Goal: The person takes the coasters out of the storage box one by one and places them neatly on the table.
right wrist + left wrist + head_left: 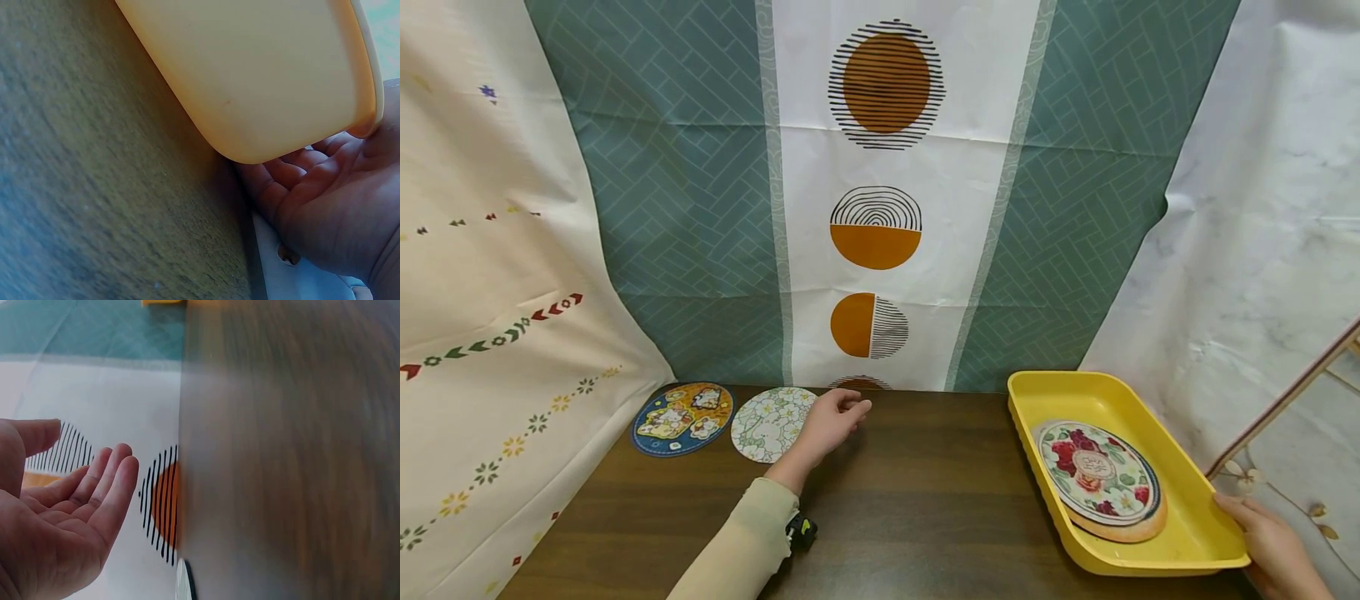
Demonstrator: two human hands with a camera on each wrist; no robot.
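My left hand (pixel 829 425) is held over the dark table, just right of a white round mat with a floral line drawing (pixel 771 423). Its fingers are loosely bent with nothing between them, as the left wrist view of the hand (pixel 75 512) also shows. At the right, my right hand (pixel 1270 542) grips the near right corner of a yellow tray (pixel 1206 533), thumb at the rim and fingers against the outer wall. Inside the tray lies a small stack of round mats, topped by one with red flowers (pixel 1075 492).
A blue and orange round mat with cartoon figures (pixel 681 421) lies at the table's far left. Patterned cloths hang along the back (pixel 685 208) and both sides. The brown wooden table (pixel 925 500) stretches between the mats and the tray.
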